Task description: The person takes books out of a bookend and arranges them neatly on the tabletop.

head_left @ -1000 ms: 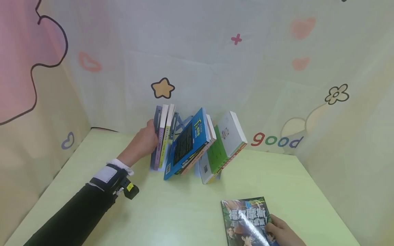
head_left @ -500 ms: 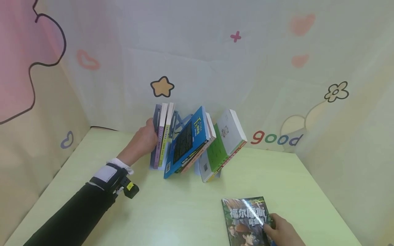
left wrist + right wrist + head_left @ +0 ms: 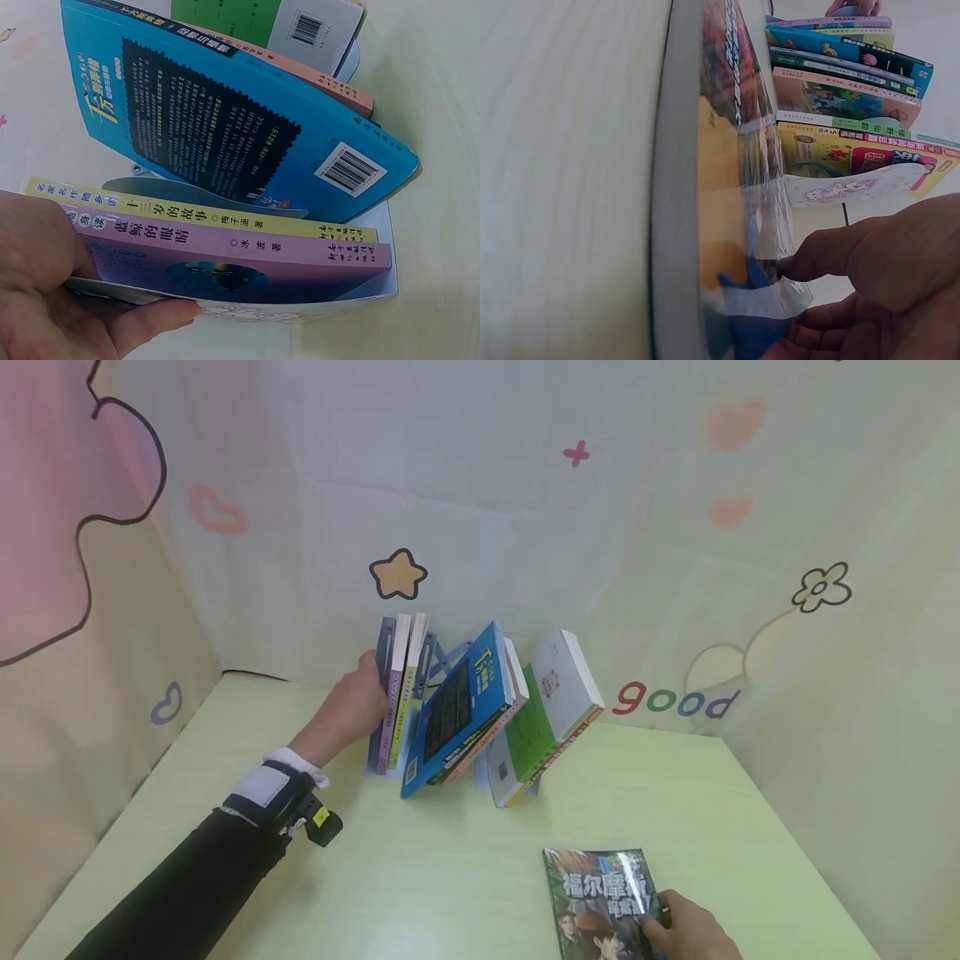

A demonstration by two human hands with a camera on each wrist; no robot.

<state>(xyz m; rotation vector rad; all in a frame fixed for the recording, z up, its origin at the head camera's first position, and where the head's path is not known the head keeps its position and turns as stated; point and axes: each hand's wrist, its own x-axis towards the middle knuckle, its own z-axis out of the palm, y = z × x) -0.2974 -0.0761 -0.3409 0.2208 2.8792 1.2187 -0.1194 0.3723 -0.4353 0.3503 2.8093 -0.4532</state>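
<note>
In the head view, my left hand grips the left end panel of a folding book rack. The left wrist view has a fingertip on the panel's outer face, with the rest of the hand at the top of a purple book. A yellow-spined book stands against the purple one. My right hand pinches the right edge of a dark, glossy comic-style book, cover up, low in the head view. The right wrist view shows the thumb on its glossy cover.
Beside the two upright books, a blue book, a pink-spined book and a thick white-and-green book lean to the right in the rack. A patterned curtain hangs behind the pale table.
The book in my right hand has turned slightly, its top edge dipping a little and the glare on its cover shifting. My left hand stays at the rack's end.
</note>
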